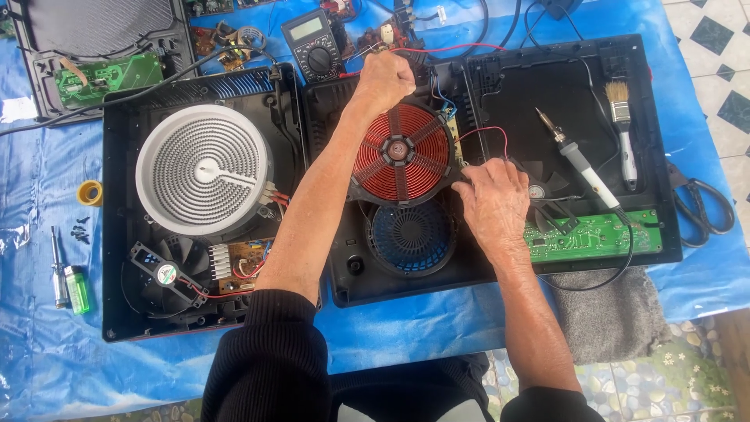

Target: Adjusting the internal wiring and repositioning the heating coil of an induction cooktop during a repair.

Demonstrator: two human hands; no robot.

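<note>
Cooker opened; red coil seated, wires loose. Left hand fingers pinch red wire; right hand fingers curl at coil edge, grip unclear.

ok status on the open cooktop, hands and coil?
Left hand closed on wires at the copper coil's top edge. Right hand on its right edge by a red wire. Soldering iron lies apart.

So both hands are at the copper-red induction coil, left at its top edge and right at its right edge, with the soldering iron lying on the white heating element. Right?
Not quite. In the head view the soldering iron lies in the black tray to the right, beside the paintbrush, not on the white heating element. The left hand and right hand are at the coil as described.
</note>
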